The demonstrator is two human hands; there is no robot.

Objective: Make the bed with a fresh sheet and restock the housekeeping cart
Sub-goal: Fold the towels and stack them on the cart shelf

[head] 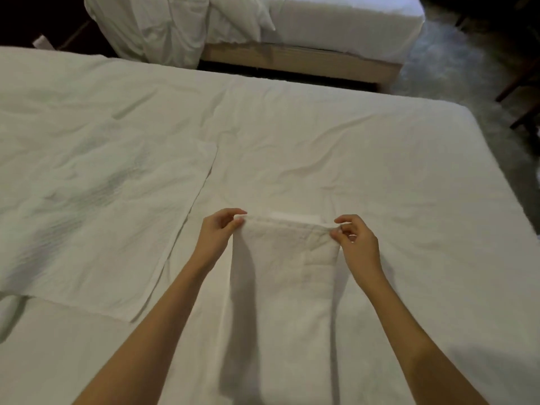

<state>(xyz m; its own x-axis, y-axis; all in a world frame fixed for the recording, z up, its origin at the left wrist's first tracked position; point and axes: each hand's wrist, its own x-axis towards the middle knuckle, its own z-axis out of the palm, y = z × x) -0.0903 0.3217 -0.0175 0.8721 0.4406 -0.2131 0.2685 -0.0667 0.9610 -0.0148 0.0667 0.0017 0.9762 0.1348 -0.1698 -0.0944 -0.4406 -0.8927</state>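
two beds (365,147), two hands (217,229), one towel (286,273), one pillowcase (96,223)

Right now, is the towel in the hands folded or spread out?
Folded: the towel shows doubled layers at its top edge, pinched by left hand and right hand.

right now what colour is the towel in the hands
White, plain, no visible pattern; the towel shows best in the head view.

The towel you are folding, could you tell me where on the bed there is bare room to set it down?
Bare sheet lies right of the towel, out to the bed's right edge, and beyond it toward the far edge. The left is taken by a flat cloth. The left hand and right hand pinch the towel's top corners.
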